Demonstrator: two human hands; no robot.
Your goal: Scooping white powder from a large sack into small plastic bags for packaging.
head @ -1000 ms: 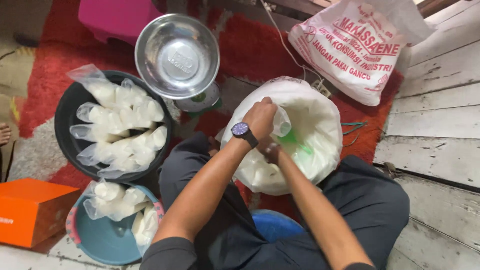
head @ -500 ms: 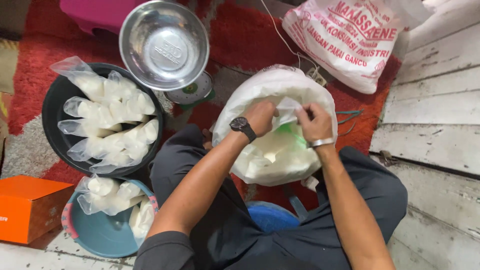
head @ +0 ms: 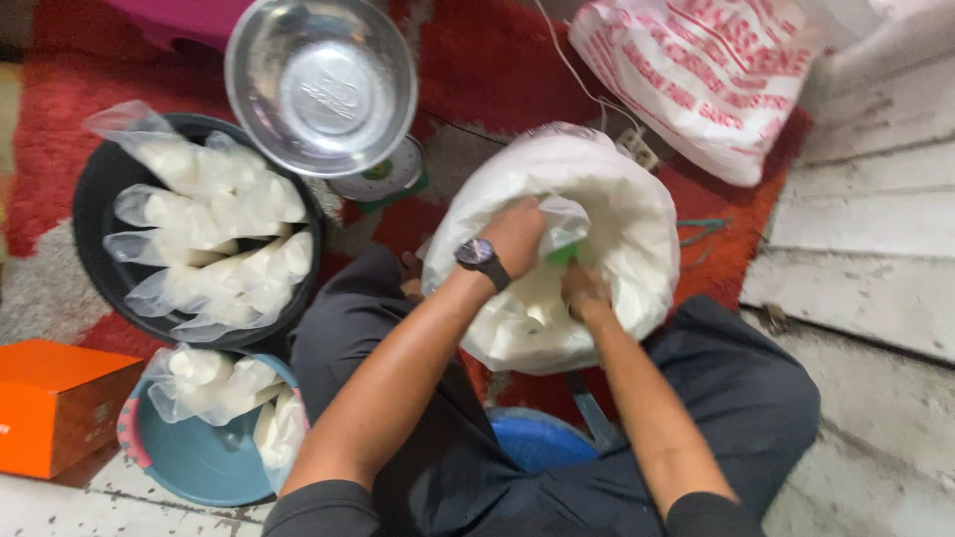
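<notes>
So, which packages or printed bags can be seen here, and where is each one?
Printed sack: top right on the red rug, white plastic with red lettering.
Orange box: lower left, rectangular.
Big white bag: centre, open, both hands inside it.
Small clear filled bags: left, piled in a black basin.

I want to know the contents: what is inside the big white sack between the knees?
The big white sack holds white lumps; both hands reach in. The left hand grips a small clear bag beside something green. The right hand digs lower. Deeper contents are covered.
</notes>
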